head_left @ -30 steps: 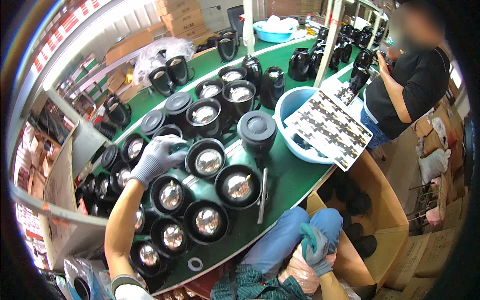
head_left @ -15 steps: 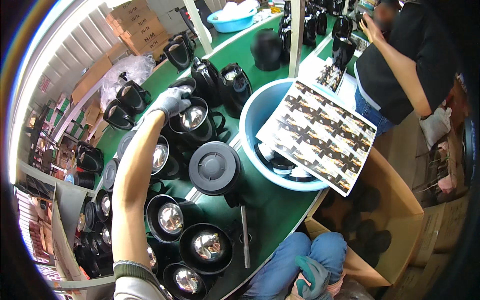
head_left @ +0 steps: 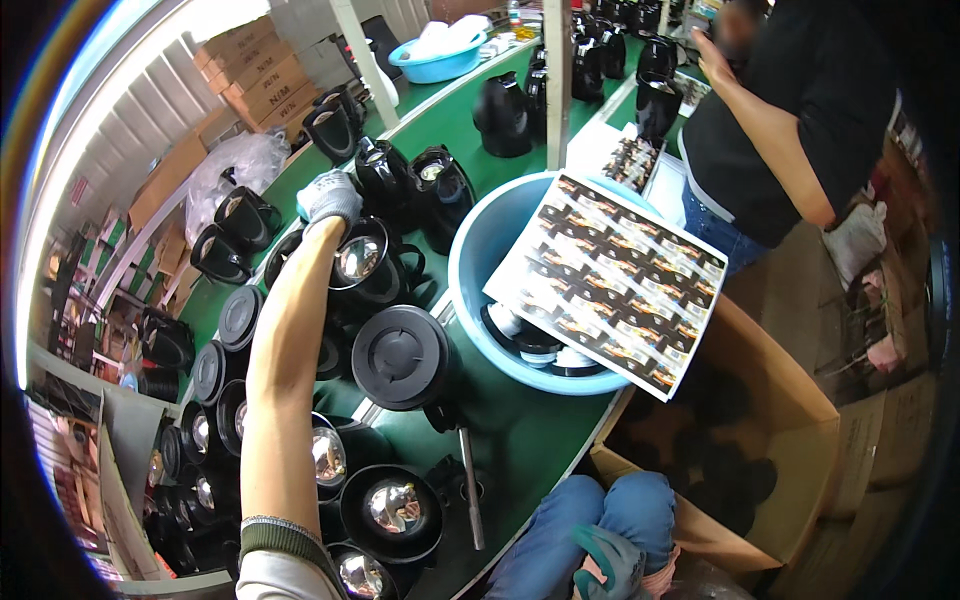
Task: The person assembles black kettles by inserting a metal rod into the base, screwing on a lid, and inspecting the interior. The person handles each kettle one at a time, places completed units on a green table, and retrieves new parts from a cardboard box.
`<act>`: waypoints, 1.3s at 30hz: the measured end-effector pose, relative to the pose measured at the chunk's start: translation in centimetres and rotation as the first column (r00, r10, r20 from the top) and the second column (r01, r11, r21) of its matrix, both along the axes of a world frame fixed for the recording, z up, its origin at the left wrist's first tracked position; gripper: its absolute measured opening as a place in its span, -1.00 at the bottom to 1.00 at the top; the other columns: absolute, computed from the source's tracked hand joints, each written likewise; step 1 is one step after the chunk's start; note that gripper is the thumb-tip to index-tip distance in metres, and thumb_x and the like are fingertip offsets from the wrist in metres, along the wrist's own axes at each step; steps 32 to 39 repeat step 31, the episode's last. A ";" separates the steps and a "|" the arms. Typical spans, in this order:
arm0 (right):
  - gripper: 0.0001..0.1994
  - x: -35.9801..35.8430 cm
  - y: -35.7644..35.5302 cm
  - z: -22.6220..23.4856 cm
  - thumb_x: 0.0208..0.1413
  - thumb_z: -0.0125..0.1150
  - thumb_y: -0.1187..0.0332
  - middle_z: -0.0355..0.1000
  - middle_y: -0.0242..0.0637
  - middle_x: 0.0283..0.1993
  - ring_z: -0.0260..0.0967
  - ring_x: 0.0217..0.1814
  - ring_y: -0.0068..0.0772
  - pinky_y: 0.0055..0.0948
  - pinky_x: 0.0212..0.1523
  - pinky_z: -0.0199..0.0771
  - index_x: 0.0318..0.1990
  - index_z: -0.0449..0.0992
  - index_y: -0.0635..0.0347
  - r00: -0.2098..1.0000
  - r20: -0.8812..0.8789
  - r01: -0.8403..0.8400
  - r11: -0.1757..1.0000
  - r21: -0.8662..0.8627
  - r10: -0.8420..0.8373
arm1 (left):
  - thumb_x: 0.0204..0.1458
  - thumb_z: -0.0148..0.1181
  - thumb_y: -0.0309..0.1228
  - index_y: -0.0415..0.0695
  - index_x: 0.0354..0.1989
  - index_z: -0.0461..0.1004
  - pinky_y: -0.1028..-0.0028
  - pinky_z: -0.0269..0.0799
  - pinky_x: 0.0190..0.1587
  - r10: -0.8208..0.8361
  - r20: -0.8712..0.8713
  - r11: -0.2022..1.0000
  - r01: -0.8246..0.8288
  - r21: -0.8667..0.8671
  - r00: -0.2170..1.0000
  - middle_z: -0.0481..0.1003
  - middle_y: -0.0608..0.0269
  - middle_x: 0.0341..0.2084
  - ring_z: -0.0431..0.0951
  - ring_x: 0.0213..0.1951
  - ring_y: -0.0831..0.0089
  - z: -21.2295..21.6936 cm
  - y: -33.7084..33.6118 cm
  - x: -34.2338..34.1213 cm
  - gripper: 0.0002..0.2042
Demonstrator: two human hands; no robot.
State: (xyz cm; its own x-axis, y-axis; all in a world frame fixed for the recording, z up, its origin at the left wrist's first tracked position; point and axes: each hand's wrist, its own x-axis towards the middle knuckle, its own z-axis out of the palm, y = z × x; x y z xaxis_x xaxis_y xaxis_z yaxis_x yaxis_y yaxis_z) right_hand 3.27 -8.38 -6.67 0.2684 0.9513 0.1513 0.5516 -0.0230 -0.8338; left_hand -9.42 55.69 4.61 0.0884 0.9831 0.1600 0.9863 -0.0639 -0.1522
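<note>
My left hand (head_left: 330, 196), in a pale grey glove, reaches far over the table among black jugs. Its fingers look curled, but their tips and whatever they hold are hidden behind the hand. Just nearer stands an open black jug (head_left: 362, 258) with a shiny metal inside. To the right of the hand are a black jug (head_left: 382, 175) and another jug (head_left: 440, 190). My right hand (head_left: 612, 562) rests low on my lap in a teal and grey glove; its fingers cannot be made out clearly.
A round black lid-like top (head_left: 400, 357) stands mid-table, near a metal rod (head_left: 470, 490). A printed sheet (head_left: 620, 280) lies across a light-blue basin (head_left: 468, 270). An open cardboard box (head_left: 800, 490) with dark round pieces stands right. A co-worker (head_left: 775, 120) works beyond.
The view has shifted, so most of the scene sits further left. My left hand stays around the same jugs with its pose slightly changed. My right hand remains on my lap.
</note>
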 end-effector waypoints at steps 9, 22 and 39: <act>-0.50 0.4 -0.4 -0.5 0.17 0.26 0.08 0.57 0.12 -0.04 0.58 -0.10 0.16 -0.09 -0.09 0.60 0.08 0.58 0.36 0.982 -0.178 0.063 0.998 0.020 -0.058 | 0.11 0.27 -0.19 0.02 -0.13 0.70 0.12 0.53 -0.03 -0.380 -0.154 0.794 0.407 0.451 0.912 0.63 0.03 -0.23 0.64 -0.13 0.05 11.8 -4.3 -4.7 -0.76; -0.25 1.6 7.6 23.4 0.10 0.36 -0.08 0.14 0.07 0.45 0.28 0.41 0.13 0.11 0.26 0.45 0.37 0.31 0.09 0.652 0.734 -0.341 0.791 0.509 -0.191 | -0.22 0.36 -0.29 -0.06 -0.20 0.61 0.09 0.44 -0.06 -0.962 -0.171 0.170 0.959 0.225 0.211 0.50 0.20 -0.31 0.55 -0.18 0.10 22.2 -46.0 -8.0 -0.66; -0.74 3.6 -11.6 14.2 0.11 0.29 0.35 0.24 0.07 0.44 0.23 0.49 0.18 -0.12 0.34 0.47 -0.06 0.45 0.13 0.935 0.298 -0.294 0.887 0.357 0.190 | -0.08 0.44 -0.09 0.01 -0.19 0.68 0.03 0.44 0.21 -0.908 0.406 0.272 0.883 0.383 0.104 0.60 0.24 -0.18 0.61 -0.04 0.12 12.4 -59.7 -8.8 -0.67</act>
